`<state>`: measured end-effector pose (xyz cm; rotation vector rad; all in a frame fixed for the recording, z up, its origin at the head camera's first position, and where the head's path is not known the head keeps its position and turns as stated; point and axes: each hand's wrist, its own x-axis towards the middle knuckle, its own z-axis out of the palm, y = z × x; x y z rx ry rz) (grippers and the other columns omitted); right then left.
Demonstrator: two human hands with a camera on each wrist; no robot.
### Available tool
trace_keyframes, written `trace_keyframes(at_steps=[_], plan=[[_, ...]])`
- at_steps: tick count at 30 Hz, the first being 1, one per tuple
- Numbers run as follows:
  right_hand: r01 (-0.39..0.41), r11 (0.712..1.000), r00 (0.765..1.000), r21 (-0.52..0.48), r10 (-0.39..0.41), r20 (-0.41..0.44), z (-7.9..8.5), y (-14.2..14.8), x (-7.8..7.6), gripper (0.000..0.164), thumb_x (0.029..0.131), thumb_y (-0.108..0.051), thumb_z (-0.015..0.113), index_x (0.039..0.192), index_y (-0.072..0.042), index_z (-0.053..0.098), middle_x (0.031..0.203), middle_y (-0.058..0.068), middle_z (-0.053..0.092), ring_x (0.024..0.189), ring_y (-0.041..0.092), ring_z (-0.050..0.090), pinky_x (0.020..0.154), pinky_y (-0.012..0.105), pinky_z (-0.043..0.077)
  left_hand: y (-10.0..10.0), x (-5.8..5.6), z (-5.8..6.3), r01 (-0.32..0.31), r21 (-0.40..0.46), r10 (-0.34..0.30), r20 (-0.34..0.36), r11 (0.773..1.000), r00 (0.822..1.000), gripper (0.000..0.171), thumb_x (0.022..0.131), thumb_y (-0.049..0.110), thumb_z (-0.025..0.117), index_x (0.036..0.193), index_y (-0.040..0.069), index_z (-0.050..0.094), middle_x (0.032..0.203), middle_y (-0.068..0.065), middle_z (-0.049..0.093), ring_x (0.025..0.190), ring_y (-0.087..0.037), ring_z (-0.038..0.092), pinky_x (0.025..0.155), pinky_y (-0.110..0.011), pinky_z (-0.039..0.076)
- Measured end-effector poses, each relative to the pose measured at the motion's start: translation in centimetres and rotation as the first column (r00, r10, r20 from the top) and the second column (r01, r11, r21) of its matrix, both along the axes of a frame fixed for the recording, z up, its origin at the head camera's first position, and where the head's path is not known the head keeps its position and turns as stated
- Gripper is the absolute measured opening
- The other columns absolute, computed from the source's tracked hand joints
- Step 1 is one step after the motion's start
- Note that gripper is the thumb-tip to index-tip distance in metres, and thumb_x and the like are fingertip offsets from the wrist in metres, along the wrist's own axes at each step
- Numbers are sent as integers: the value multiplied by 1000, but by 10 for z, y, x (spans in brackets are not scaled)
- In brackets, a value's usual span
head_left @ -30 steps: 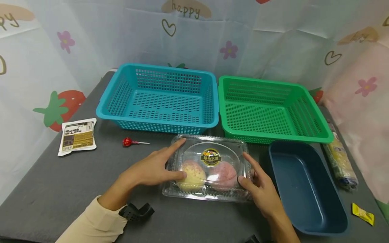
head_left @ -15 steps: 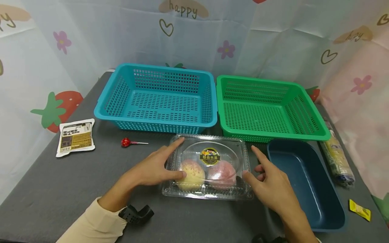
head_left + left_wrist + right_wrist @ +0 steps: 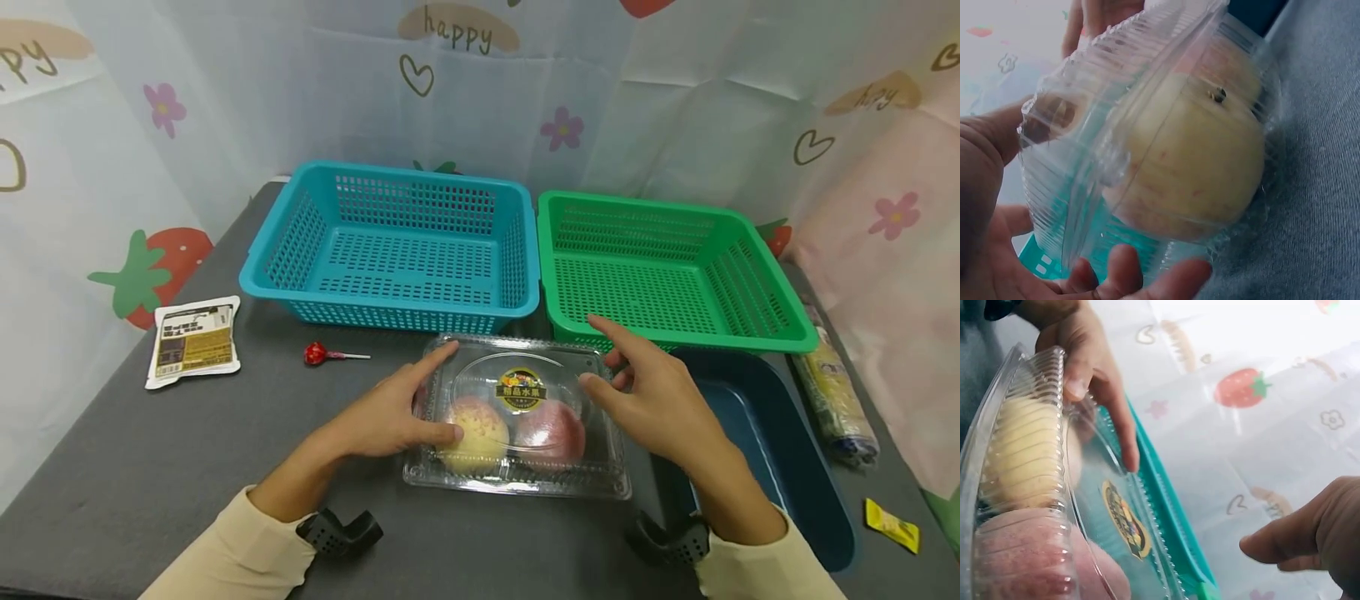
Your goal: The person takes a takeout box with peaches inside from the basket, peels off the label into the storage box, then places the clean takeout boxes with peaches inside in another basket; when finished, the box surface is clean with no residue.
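A clear plastic clamshell fruit box (image 3: 603, 433) lies at the middle front of the dark table, lid down. It holds a pale yellow fruit (image 3: 1191, 156) and a pink fruit (image 3: 551, 435), both round, and its lid bears a black-and-gold label (image 3: 521, 389). My left hand (image 3: 393, 412) rests on the box's left end, thumb and index finger stretched over the lid. The other fingers sit low beside that end in the left wrist view. Above the box's right end is my right hand (image 3: 656, 396), index finger and thumb extended; the right wrist view shows it apart from the lid.
A blue basket (image 3: 390, 296) and a green basket (image 3: 675, 337) stand behind the box. To the right are a dark blue tub (image 3: 817, 517), a wrapped long packet (image 3: 836, 400) and a yellow sweet (image 3: 892, 526). A lollipop (image 3: 316, 354) and a white-edged pouch (image 3: 193, 346) lie left.
My right hand has let go of the box's right side, drawn off to the right, then come back over its upper right corner. The left hand has stayed in place.
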<state>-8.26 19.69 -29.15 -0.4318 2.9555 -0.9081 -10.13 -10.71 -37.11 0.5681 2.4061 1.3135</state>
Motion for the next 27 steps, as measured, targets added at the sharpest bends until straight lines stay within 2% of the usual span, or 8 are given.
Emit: trace_keyframes(at_steps=[5, 7, 11, 14, 16, 20, 23, 27], plan=[[-127, 992, 992, 14, 127, -18, -7, -13, -16, 63, 91, -18, 68, 148, -15, 42, 107, 12, 58, 85, 21, 55, 69, 40, 48, 1, 0, -1, -17, 87, 10, 83, 996, 996, 99, 76, 30, 82, 155, 22, 22, 150, -20, 27, 127, -35, 34, 102, -55, 33], [-168, 986, 986, 25, 168, -17, -10, -18, -20, 61, 91, -17, 69, 146, -14, 43, 106, 11, 58, 85, 21, 55, 69, 40, 48, 1, 1, -1, -24, 146, 5, 131, 989, 991, 99, 77, 25, 82, 155, 22, 22, 152, -19, 22, 127, -35, 33, 97, -53, 39], [-215, 976, 976, 14, 215, 18, -15, -28, -28, 57, 90, -14, 69, 143, -11, 48, 101, 8, 59, 83, 20, 55, 68, 38, 47, 3, 2, -1, -50, 258, -19, 258, 965, 966, 99, 78, 14, 82, 155, 25, 20, 150, -22, 19, 100, -36, 54, 61, -50, 55], [-225, 974, 972, 5, 224, 65, -18, -35, -32, 52, 90, -12, 68, 139, -8, 52, 95, 3, 60, 79, 16, 54, 66, 35, 47, 3, 2, -1, -60, 296, -33, 300, 953, 953, 100, 78, 9, 81, 155, 26, 20, 149, -24, 18, 85, -34, 59, 50, -47, 54], [-223, 975, 970, -3, 222, 103, -20, -38, -34, 48, 90, -12, 67, 136, -7, 55, 89, 0, 60, 73, 14, 54, 63, 34, 47, 3, 2, 0, -55, 294, -32, 284, 954, 958, 100, 78, 10, 81, 155, 25, 20, 149, -23, 19, 96, -33, 55, 60, -43, 55], [-209, 978, 966, -15, 209, 153, -22, -42, -36, 39, 91, -13, 66, 129, -4, 60, 82, -3, 61, 66, 12, 56, 61, 33, 47, 1, 2, 1, -45, 325, -64, 317, 944, 946, 101, 78, 5, 80, 156, 23, 17, 136, -30, 32, 95, -34, 55, 63, -42, 55], [-188, 982, 970, -1, 186, 158, -23, -44, -38, 29, 91, -14, 67, 119, -5, 67, 78, -4, 60, 65, 12, 55, 61, 33, 46, 0, 1, 3, -39, 354, -102, 370, 934, 923, 104, 77, 0, 78, 156, 23, 14, 120, -33, 39, 74, -33, 61, 50, -47, 55], [-155, 988, 975, 17, 151, 161, -24, -47, -41, 10, 90, -14, 67, 98, -11, 74, 73, -5, 60, 64, 14, 51, 59, 33, 44, -2, 0, 6, -19, 335, -107, 354, 942, 929, 102, 77, 2, 79, 155, 20, 16, 120, -33, 38, 75, -31, 61, 50, -48, 55]])
